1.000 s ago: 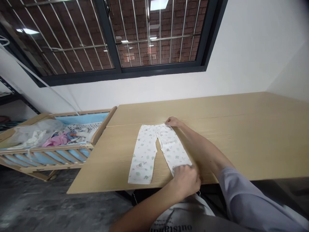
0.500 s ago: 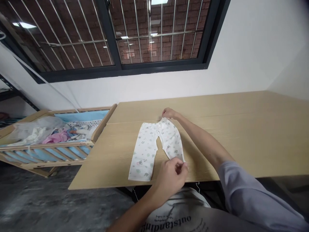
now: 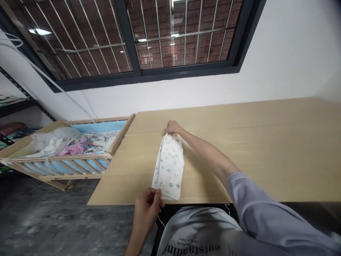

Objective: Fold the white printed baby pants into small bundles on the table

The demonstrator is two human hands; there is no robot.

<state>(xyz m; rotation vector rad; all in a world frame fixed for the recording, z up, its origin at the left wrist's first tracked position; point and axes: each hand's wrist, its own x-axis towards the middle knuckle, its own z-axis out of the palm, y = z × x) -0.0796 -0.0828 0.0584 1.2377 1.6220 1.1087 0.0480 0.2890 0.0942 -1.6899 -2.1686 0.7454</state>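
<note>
A pair of small white printed pants (image 3: 172, 165) lies on the tan table, one leg folded over the other so that a strip of the lower leg shows along the left side. My right hand (image 3: 173, 127) is closed on the waist end at the far side. Down at the near left, my left hand (image 3: 149, 202) pinches the cuff corner of the upper leg, thumb against fingers. The waistband is mostly covered by my right hand.
The table (image 3: 253, 153) reaches toward the white wall below a barred window (image 3: 183, 39). On the left stands a wooden crib (image 3: 121, 137) holding clothes and a clear plastic bag (image 3: 57, 137). A shelf (image 3: 16, 106) is at the far left.
Both hands have moved left, carrying the right leg of the pants over onto the left leg. The spread pants are now folded lengthwise. The view has shifted slightly.
</note>
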